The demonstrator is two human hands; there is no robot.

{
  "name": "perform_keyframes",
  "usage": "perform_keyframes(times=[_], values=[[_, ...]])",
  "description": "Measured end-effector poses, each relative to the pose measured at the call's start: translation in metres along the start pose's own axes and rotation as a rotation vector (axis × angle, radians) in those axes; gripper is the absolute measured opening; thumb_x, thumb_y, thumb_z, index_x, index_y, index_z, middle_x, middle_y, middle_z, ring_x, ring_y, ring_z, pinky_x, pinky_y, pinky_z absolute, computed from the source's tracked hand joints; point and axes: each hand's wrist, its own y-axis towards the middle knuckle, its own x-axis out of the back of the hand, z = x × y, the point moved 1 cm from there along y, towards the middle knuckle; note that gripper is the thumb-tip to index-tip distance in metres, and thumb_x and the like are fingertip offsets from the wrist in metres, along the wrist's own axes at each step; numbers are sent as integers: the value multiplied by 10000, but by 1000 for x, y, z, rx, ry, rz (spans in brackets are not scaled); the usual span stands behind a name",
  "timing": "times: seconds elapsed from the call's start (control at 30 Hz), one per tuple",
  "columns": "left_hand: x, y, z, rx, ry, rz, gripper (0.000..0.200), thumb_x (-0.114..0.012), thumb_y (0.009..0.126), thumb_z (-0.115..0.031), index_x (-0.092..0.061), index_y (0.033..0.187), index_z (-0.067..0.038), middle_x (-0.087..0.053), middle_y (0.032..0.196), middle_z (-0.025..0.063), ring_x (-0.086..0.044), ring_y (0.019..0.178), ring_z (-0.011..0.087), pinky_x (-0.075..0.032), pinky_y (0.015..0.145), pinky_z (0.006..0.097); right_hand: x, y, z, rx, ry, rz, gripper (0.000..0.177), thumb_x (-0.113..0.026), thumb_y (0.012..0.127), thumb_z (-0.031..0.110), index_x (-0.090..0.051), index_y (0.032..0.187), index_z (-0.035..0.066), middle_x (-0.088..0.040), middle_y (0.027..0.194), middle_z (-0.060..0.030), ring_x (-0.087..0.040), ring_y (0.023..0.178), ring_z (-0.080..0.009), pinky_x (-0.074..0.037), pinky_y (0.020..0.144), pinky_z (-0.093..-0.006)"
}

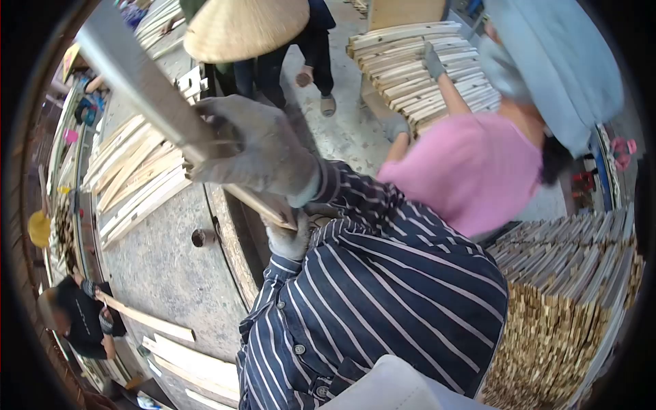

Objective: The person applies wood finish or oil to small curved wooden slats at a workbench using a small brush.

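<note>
My right hand (pixel 266 147), in a grey work glove, is wrapped around a long wooden strip (pixel 147 82) that slants from the upper left down toward my chest. Motion blurs the strip's far end. Below, my left hand (pixel 287 240), in a pale glove, grips the strip near its lower end; its fingers are partly hidden behind the wood. Both sleeves belong to my dark striped shirt. Beneath the strip is a grey worktable (pixel 160 273), with loose wooden strips (pixel 137 178) lying on its far part.
To the right, a person in a pink top (pixel 471 164) handles a stack of strips (pixel 424 68). Someone in a conical hat (pixel 246 27) stands ahead. A person in black (pixel 75 314) holds a strip at left. Bundled strips (pixel 560 328) are piled at lower right.
</note>
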Motion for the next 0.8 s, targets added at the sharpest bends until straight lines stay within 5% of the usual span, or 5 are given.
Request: perform_keyframes(times=[0.03, 0.17, 0.27, 0.8], values=[[-7, -3, 1, -97, -35, -31, 714, -727, 800, -100, -291, 1348, 36, -542, 1140, 179, -575, 1011, 267, -463, 884, 373, 9, -2, 7, 38, -99, 16, 727, -771, 758, 443, -519, 1243, -36, -619, 1064, -175, -685, 864, -227, -606, 645, -309], [-12, -6, -11, 31, -37, 27, 548, -665, 808, -67, -387, 1271, 25, -616, 1003, 171, -646, 928, 302, -502, 811, 348, 34, -19, 14, -215, -136, 45, 725, -811, 729, 435, -541, 1254, 15, -632, 1040, -130, -657, 906, -212, -557, 802, -326], [-19, 7, -18, -57, 2, 124, 252, -609, 824, -8, -514, 1057, -5, -587, 924, 130, -623, 817, 257, -495, 736, 337, 46, -23, 13, -304, -125, 15, 730, -830, 709, 423, -548, 1253, 26, -635, 1021, -124, -646, 942, -202, -537, 825, -319], [-36, 13, -8, -107, -24, 253, 359, -625, 847, -39, -468, 1168, -10, -615, 910, 134, -660, 796, 270, -525, 694, 345, 80, -43, 16, -478, -232, -134, 726, -825, 710, 416, -556, 1265, 34, -630, 1070, -134, -636, 971, -202, -520, 867, -315]])
